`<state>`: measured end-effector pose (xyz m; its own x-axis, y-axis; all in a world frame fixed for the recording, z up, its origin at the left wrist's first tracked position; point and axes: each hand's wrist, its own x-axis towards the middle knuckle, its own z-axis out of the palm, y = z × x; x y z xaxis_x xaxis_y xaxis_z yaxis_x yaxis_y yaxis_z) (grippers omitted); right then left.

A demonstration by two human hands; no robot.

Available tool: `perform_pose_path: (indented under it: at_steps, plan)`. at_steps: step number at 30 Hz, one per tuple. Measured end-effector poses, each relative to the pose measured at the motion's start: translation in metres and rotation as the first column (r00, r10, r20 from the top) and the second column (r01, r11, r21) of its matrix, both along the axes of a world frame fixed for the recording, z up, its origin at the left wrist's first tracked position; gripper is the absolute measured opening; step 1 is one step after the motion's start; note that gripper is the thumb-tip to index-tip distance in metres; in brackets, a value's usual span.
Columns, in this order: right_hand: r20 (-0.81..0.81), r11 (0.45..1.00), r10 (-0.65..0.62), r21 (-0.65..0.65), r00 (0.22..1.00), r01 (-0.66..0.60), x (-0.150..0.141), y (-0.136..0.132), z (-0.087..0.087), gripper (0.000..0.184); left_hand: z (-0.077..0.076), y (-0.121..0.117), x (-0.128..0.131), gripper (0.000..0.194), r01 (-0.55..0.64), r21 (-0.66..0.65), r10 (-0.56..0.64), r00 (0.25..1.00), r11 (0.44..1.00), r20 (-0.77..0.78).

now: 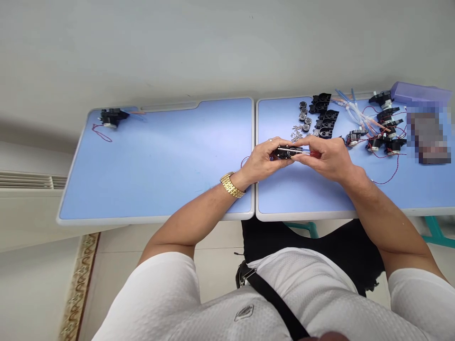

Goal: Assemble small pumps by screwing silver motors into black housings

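Note:
My left hand (261,162), with a gold watch on its wrist, is closed around a small black motor assembly (281,152) above the right-hand blue table. A red wire shows beside that hand. My right hand (329,156) grips a screwdriver by its red handle (314,154). Its metal shaft (296,150) lies across the black assembly, pointing left. Where exactly the tip sits I cannot tell. Just beyond my hands are a heap of small screws (297,134), several round metal parts (303,116) and several black plastic housings (326,116).
Several black assemblies with red wires (389,116) stand at the right, near clear and orange tubes (355,111). A purple box (419,92) and a blurred rectangular object (429,137) lie beyond. One more assembly (112,117) sits at the far left. A seam divides the two tables.

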<state>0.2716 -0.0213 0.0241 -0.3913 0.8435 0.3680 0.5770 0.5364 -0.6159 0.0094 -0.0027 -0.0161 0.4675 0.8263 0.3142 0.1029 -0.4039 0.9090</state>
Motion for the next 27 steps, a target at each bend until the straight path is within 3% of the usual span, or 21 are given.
perform_pose_path:
  at_steps: [10, 19, 27]
  plan:
    - [0.078, 0.998, -0.012, 0.061, 0.997, 0.008, 0.002, 0.001, -0.003, 0.044, 0.008, -0.002, 0.002, 0.063, 0.014, -0.147, -0.015, 1.0, 0.989, -0.007]
    - [0.096, 0.993, -0.01, 0.114, 0.995, -0.001, 0.002, 0.001, -0.006, 0.045, 0.01, -0.003, 0.001, 0.063, 0.041, -0.189, -0.045, 0.999, 0.981, -0.018]
    - [0.063, 0.999, -0.039, 0.033, 0.997, 0.037, 0.002, 0.001, -0.004, 0.047, 0.007, -0.002, -0.001, 0.068, 0.064, -0.252, -0.068, 0.998, 0.966, -0.007]
